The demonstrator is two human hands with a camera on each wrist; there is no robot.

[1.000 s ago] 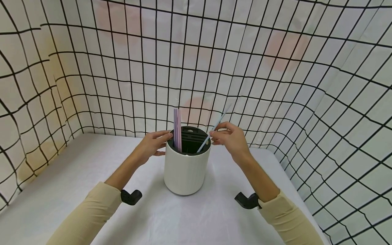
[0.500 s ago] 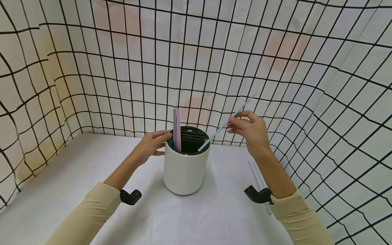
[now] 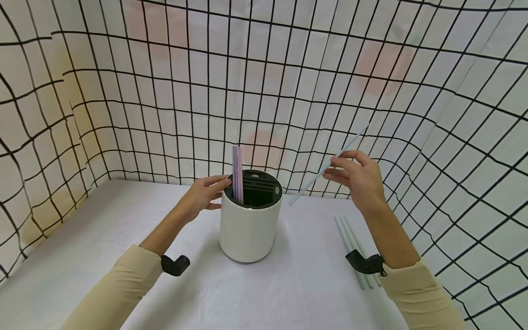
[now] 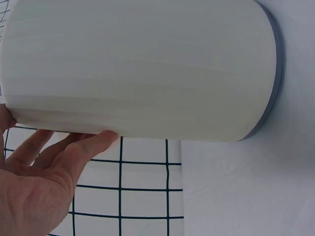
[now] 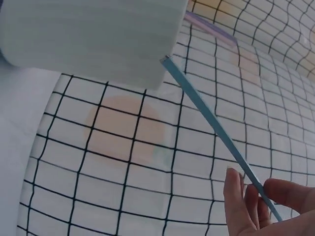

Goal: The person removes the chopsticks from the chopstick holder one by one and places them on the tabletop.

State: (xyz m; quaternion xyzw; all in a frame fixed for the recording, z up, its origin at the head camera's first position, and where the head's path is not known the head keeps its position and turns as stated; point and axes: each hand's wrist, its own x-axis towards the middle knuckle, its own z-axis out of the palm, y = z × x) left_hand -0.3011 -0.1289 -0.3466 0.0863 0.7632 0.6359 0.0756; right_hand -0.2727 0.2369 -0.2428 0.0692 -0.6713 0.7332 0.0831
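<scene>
A white round utensil holder point(image 3: 249, 233) with a black slotted top stands upright on the table. Several purple and pink straws point(image 3: 238, 174) stick up from the left of its opening. My left hand point(image 3: 202, 195) rests against the holder's left side, thumb at the rim; in the left wrist view, its spread fingers point(image 4: 81, 150) touch the white wall. Right of the holder, my right hand point(image 3: 363, 181) pinches a light blue straw point(image 3: 315, 176) between thumb and fingers. That straw slants, its lower end just outside the rim. The right wrist view shows the blue straw point(image 5: 214, 120) leading toward the holder.
Several pale blue and green straws point(image 3: 350, 236) lie on the white table point(image 3: 288, 293) at the right, partly hidden by the right wrist's black camera mount point(image 3: 365, 262). Black wire mesh point(image 3: 264, 91) before white sheeting encloses the table's back and sides.
My right hand has moved right, drawing the blue straw's lower end out of the holder's opening and past its rim. Straws on the table have come into view. The left hand stays put.
</scene>
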